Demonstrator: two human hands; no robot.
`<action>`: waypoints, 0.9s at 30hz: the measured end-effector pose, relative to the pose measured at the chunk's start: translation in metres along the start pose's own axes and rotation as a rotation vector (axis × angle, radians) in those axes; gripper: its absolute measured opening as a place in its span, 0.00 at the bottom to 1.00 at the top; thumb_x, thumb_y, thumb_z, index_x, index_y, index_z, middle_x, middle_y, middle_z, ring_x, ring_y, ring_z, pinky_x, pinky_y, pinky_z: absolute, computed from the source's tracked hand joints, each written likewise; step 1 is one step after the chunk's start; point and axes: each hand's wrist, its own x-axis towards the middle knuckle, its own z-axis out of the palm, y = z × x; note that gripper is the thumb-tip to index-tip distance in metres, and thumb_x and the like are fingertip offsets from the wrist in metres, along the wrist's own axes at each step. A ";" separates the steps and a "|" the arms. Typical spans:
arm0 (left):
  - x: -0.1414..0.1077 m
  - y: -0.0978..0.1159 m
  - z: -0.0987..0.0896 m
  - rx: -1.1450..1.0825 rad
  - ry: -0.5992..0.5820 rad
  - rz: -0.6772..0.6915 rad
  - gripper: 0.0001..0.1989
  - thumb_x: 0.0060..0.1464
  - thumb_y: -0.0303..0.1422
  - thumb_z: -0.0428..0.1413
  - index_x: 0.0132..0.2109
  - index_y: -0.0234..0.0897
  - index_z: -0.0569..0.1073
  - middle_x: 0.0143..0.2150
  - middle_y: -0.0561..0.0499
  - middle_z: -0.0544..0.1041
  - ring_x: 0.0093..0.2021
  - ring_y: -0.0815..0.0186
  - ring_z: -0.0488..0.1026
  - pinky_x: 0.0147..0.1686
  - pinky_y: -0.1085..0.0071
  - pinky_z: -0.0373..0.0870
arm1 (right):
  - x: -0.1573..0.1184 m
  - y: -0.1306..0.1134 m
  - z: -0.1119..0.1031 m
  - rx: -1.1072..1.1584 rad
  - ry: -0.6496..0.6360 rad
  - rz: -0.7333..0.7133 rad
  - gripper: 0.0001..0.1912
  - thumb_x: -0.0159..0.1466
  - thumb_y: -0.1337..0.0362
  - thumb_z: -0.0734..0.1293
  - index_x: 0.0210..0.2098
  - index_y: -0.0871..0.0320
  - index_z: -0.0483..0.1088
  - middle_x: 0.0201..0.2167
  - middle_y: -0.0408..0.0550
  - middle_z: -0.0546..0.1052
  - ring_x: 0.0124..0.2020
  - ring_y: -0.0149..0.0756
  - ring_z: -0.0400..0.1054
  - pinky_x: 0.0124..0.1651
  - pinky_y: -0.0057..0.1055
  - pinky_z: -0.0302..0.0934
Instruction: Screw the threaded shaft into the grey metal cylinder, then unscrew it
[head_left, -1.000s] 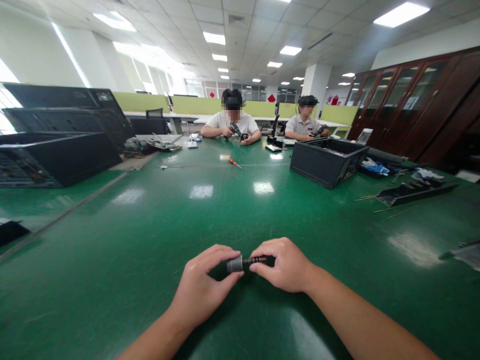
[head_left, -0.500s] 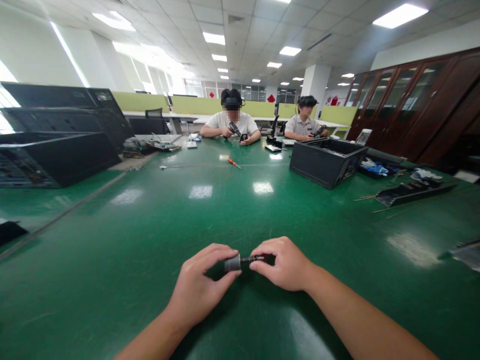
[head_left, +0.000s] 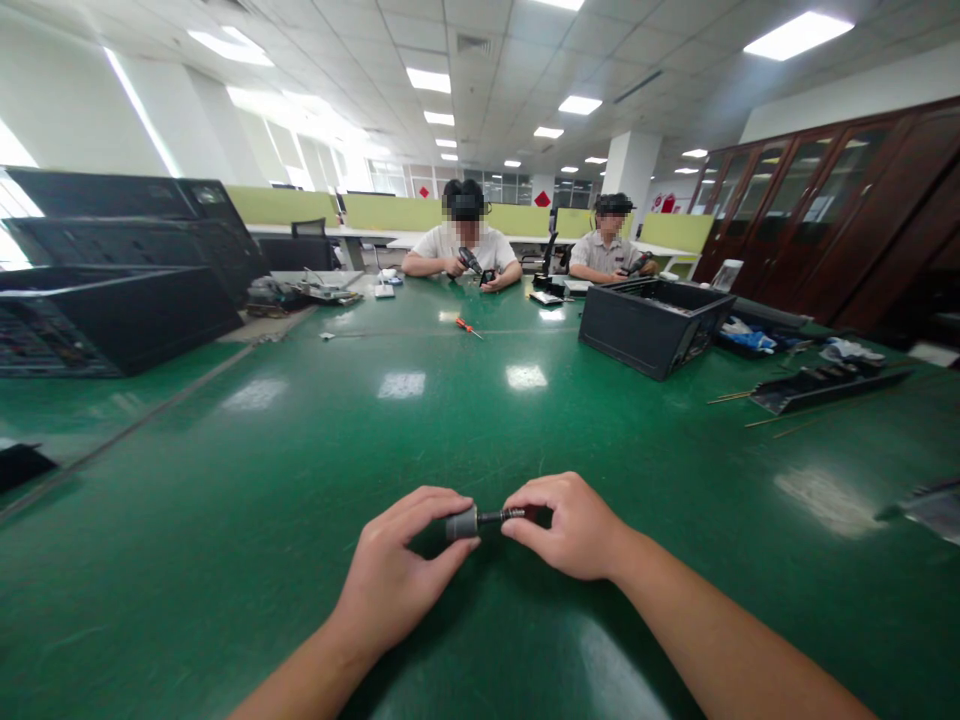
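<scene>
Low in the head view, my left hand [head_left: 401,570] pinches a short grey cylinder [head_left: 461,523] between thumb and fingers. From the cylinder's right end a thin dark shaft [head_left: 491,517] with a ridged or coiled tip runs sideways. My right hand [head_left: 566,525] closes thumb and fingertips around that tip, partly covering it. The whole piece lies roughly level, just above the green tabletop [head_left: 360,440]. Whether the shaft and cylinder are one part, I cannot tell.
An orange-handled screwdriver [head_left: 466,327] lies far ahead. Black computer cases stand at left [head_left: 165,315] and right [head_left: 630,325]. A dark metal bracket [head_left: 825,385] with thin rods is at right. Two people [head_left: 465,240] sit opposite, each with a power drill.
The grey cylinder and my left fingertips have shifted very slightly left. My right fingertips have barely moved, and both hands keep their hold.
</scene>
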 end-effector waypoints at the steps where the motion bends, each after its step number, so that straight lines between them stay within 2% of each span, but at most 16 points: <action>1: 0.000 0.000 0.000 0.001 0.001 -0.001 0.10 0.52 0.30 0.64 0.43 0.42 0.79 0.40 0.51 0.80 0.40 0.64 0.78 0.43 0.69 0.76 | 0.000 0.000 0.000 0.002 -0.001 0.001 0.06 0.63 0.63 0.69 0.37 0.56 0.79 0.31 0.44 0.80 0.32 0.33 0.73 0.39 0.28 0.62; 27: 0.002 -0.002 -0.002 0.010 0.005 -0.013 0.11 0.52 0.31 0.64 0.44 0.43 0.79 0.41 0.52 0.80 0.41 0.64 0.78 0.43 0.69 0.76 | 0.000 0.003 -0.004 -0.004 -0.004 0.020 0.05 0.63 0.64 0.69 0.36 0.56 0.79 0.31 0.45 0.81 0.31 0.33 0.73 0.39 0.28 0.63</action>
